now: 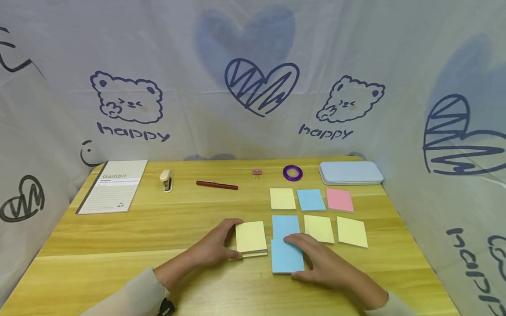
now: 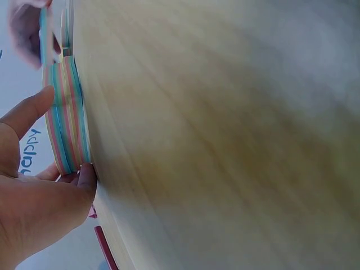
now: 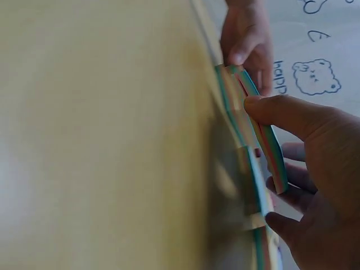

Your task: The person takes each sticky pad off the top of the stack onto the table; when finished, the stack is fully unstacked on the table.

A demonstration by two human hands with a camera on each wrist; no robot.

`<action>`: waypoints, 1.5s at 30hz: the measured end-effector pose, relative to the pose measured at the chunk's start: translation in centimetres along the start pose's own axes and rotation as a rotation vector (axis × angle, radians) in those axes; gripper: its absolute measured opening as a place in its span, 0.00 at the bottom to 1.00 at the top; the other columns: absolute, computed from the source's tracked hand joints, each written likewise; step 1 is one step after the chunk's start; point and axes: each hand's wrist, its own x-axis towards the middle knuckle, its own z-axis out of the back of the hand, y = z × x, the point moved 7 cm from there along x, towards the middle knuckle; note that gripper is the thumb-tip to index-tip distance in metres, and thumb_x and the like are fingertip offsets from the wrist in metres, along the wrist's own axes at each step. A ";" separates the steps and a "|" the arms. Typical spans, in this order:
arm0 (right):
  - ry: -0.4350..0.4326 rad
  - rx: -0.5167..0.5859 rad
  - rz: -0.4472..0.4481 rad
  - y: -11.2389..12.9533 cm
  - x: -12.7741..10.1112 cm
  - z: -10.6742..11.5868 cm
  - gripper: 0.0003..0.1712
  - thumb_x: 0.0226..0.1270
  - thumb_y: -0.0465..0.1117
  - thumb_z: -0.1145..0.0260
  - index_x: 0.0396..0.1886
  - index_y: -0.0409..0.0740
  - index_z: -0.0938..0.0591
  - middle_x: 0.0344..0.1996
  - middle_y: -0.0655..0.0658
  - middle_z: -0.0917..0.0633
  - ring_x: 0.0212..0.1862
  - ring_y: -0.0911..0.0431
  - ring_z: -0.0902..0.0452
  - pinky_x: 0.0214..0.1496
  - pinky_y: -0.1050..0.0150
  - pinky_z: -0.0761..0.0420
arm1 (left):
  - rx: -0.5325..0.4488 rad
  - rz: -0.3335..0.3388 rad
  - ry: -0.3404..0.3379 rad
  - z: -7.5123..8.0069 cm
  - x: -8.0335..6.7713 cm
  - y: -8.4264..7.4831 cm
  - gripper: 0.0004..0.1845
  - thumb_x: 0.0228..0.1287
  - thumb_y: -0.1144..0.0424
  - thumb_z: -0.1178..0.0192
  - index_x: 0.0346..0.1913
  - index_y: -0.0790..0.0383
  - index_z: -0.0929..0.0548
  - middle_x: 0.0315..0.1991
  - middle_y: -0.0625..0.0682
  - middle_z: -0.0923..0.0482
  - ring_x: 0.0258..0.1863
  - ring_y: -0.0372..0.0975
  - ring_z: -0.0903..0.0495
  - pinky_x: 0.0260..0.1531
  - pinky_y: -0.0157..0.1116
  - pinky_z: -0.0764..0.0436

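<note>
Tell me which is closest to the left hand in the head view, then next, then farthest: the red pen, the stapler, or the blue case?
From the left hand:
1. Red pen, straight behind it.
2. Stapler, behind and further left.
3. Blue case, far back right corner.

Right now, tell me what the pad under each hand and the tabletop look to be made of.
Yellow-topped pad, gripped by the left hand: matte paper; its edge shows thin coloured sheets stacked. Blue-topped pad under the right hand: likewise paper, flexing in the wrist view. Table: wood or wood-look laminate, with grain lines and soft sheen.
</note>
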 end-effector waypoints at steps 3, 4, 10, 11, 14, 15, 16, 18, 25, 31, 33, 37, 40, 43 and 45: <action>0.003 -0.060 0.037 0.0 -0.8 -0.5 0.46 0.60 0.56 0.22 0.74 0.46 0.28 0.70 0.45 0.25 0.71 0.46 0.30 0.69 0.43 0.26 | 0.003 0.001 -0.002 0.1 0.0 0.1 0.48 0.55 0.64 0.21 0.76 0.66 0.37 0.73 0.64 0.36 0.75 0.58 0.38 0.74 0.59 0.38; 0.005 -0.083 0.049 0.1 -0.9 -0.7 0.45 0.61 0.57 0.22 0.74 0.46 0.28 0.70 0.44 0.26 0.71 0.45 0.30 0.69 0.43 0.26 | 0.004 0.001 -0.004 0.1 0.0 0.1 0.48 0.55 0.64 0.21 0.76 0.66 0.37 0.73 0.64 0.36 0.75 0.58 0.38 0.74 0.58 0.38; 0.017 -0.166 0.071 0.2 -1.2 -1.3 0.46 0.60 0.61 0.24 0.73 0.46 0.26 0.72 0.43 0.27 0.73 0.45 0.32 0.70 0.43 0.26 | 0.013 0.005 -0.011 0.2 0.0 0.1 0.48 0.55 0.64 0.21 0.76 0.66 0.37 0.73 0.64 0.35 0.75 0.57 0.38 0.74 0.58 0.38; 0.021 -0.169 0.069 0.2 -1.2 -1.4 0.46 0.60 0.61 0.23 0.72 0.45 0.26 0.72 0.43 0.27 0.73 0.45 0.32 0.70 0.44 0.27 | 0.014 0.004 -0.011 0.2 0.0 0.1 0.48 0.56 0.64 0.21 0.76 0.66 0.37 0.73 0.64 0.35 0.75 0.57 0.38 0.74 0.58 0.38; 0.030 -0.162 0.068 0.3 -1.1 -1.3 0.47 0.59 0.62 0.23 0.73 0.45 0.27 0.72 0.42 0.27 0.74 0.45 0.33 0.71 0.43 0.27 | 0.015 0.001 -0.009 0.2 0.0 0.2 0.48 0.56 0.64 0.21 0.76 0.66 0.37 0.73 0.64 0.36 0.75 0.57 0.38 0.74 0.58 0.38; 0.032 -0.153 0.067 0.3 -1.0 -1.2 0.47 0.59 0.62 0.23 0.73 0.46 0.27 0.72 0.42 0.28 0.74 0.45 0.33 0.71 0.43 0.27 | 0.015 0.001 -0.007 0.2 -0.1 0.2 0.48 0.56 0.64 0.21 0.76 0.66 0.37 0.73 0.64 0.36 0.75 0.57 0.39 0.74 0.58 0.38; 0.039 -0.140 0.060 0.4 -1.0 -1.1 0.48 0.59 0.62 0.23 0.74 0.47 0.28 0.73 0.42 0.28 0.74 0.44 0.33 0.71 0.43 0.27 | 0.014 0.000 -0.005 0.2 -0.1 0.2 0.48 0.56 0.63 0.21 0.76 0.66 0.38 0.73 0.64 0.36 0.75 0.57 0.39 0.74 0.58 0.38; 0.050 -0.105 0.044 0.5 -0.7 -0.8 0.47 0.60 0.61 0.23 0.75 0.48 0.28 0.73 0.42 0.29 0.75 0.44 0.34 0.71 0.42 0.28 | 0.013 -0.002 -0.005 0.2 -0.1 0.2 0.48 0.56 0.63 0.21 0.76 0.65 0.37 0.73 0.64 0.36 0.75 0.57 0.39 0.74 0.59 0.38; 0.079 -0.001 -0.007 0.9 2.1 0.7 0.46 0.63 0.55 0.23 0.77 0.50 0.31 0.75 0.40 0.32 0.76 0.43 0.38 0.73 0.40 0.31 | 0.004 -0.005 -0.014 0.2 -0.2 0.0 0.50 0.53 0.64 0.19 0.76 0.66 0.37 0.73 0.65 0.36 0.74 0.59 0.38 0.73 0.60 0.39; 0.104 0.057 -0.024 0.6 5.8 0.4 0.50 0.64 0.55 0.24 0.80 0.47 0.35 0.76 0.41 0.33 0.76 0.43 0.37 0.74 0.41 0.31 | 0.003 -0.013 -0.017 0.2 -0.1 -0.2 0.50 0.52 0.65 0.19 0.75 0.67 0.37 0.72 0.65 0.35 0.73 0.58 0.36 0.72 0.59 0.37; 0.124 0.083 -0.024 0.6 6.9 -0.1 0.51 0.63 0.56 0.23 0.80 0.46 0.36 0.77 0.42 0.34 0.76 0.43 0.37 0.74 0.42 0.32 | 0.003 -0.019 -0.017 0.2 -0.1 -0.2 0.49 0.52 0.66 0.19 0.75 0.67 0.36 0.71 0.65 0.34 0.71 0.58 0.35 0.72 0.59 0.36; 0.172 0.109 -0.023 0.6 8.6 -1.3 0.54 0.61 0.60 0.23 0.81 0.47 0.37 0.77 0.44 0.34 0.76 0.45 0.37 0.75 0.45 0.32 | 0.006 -0.036 -0.012 0.1 -0.1 -0.3 0.49 0.53 0.66 0.20 0.75 0.67 0.37 0.69 0.65 0.34 0.69 0.56 0.32 0.70 0.58 0.33; 0.198 0.102 -0.014 0.7 9.2 -2.0 0.55 0.60 0.59 0.22 0.80 0.46 0.36 0.76 0.44 0.33 0.75 0.46 0.36 0.75 0.47 0.31 | 0.014 -0.047 -0.010 0.1 -0.1 -0.4 0.48 0.54 0.66 0.20 0.75 0.67 0.37 0.69 0.64 0.33 0.68 0.55 0.31 0.69 0.57 0.32; 0.206 0.089 0.001 0.9 9.6 -2.4 0.54 0.60 0.58 0.21 0.79 0.43 0.35 0.74 0.43 0.31 0.74 0.47 0.33 0.75 0.48 0.30 | 0.021 -0.051 -0.012 0.0 0.0 -0.4 0.47 0.54 0.66 0.21 0.75 0.67 0.36 0.68 0.63 0.32 0.67 0.54 0.30 0.69 0.55 0.31; 0.202 0.082 0.009 0.9 9.7 -2.5 0.52 0.60 0.57 0.21 0.78 0.42 0.34 0.73 0.43 0.29 0.73 0.47 0.32 0.74 0.48 0.29 | 0.023 -0.052 -0.015 0.0 -0.1 -0.4 0.47 0.54 0.67 0.21 0.75 0.66 0.35 0.68 0.63 0.32 0.68 0.53 0.31 0.70 0.55 0.31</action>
